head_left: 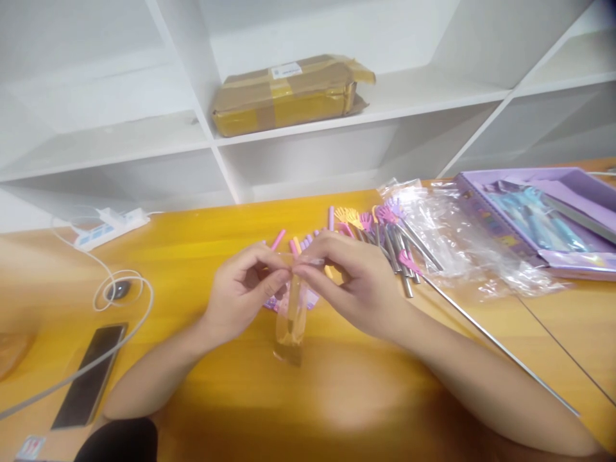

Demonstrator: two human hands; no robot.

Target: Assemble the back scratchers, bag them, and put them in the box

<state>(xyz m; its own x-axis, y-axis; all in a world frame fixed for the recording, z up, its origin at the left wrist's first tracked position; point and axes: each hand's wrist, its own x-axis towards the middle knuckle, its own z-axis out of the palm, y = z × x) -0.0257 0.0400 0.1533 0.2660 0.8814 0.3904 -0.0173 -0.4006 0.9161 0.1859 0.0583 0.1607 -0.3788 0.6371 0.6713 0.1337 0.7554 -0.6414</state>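
A small clear plastic bag [289, 343] hangs over the table between my two hands. My left hand [238, 295] pinches its upper edge between thumb and index finger. From the other side, my right hand [359, 282] pinches the same edge, with the fingertips of both hands almost touching. Blur keeps me from telling what, if anything, lies inside the bag. Behind my hands are several pink, purple and yellow sticks [279, 240], partly covered by my fingers. To their right lies a pile of back scratchers [394, 240] with coloured hand-shaped heads and metal rods.
One back scratcher with an extended rod [495, 340] stretches towards the right front. Crumpled clear bags [447, 224] lie beside a purple box [587, 260] holding blue packets. At left are a phone [89, 378], a cable and a power strip [113, 230]. A taped carton [289, 96] occupies the shelf.
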